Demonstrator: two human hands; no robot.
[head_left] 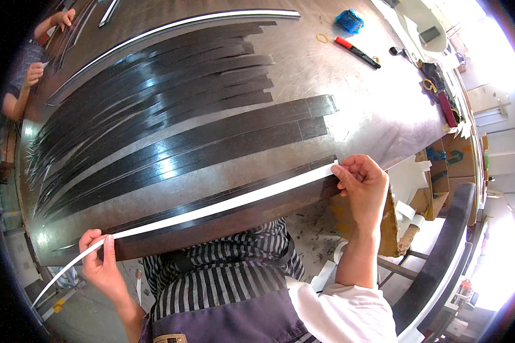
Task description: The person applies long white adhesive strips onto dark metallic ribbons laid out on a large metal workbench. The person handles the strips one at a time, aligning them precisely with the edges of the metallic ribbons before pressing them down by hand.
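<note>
Striped cloth on the person's body sits close by the near edge of the table (389,108). Along that edge, a thin, flexible white strip (223,203) stretches between the left hand (100,266), its grip pinched on it, and the right hand (363,186), its grip pinching the right end; the other end curves off past the left edge. Just beyond lies a flat dark strip (180,214). Farther, overlapping glossy black strips (171,74) crowd the left and middle; bare, shiny surface opens rightward, up to a red-capped marker (357,52) and a crumpled blue bundle (349,22).

No legible txt; patch (170,339) on apron (229,314) w/ print too sm.
</note>
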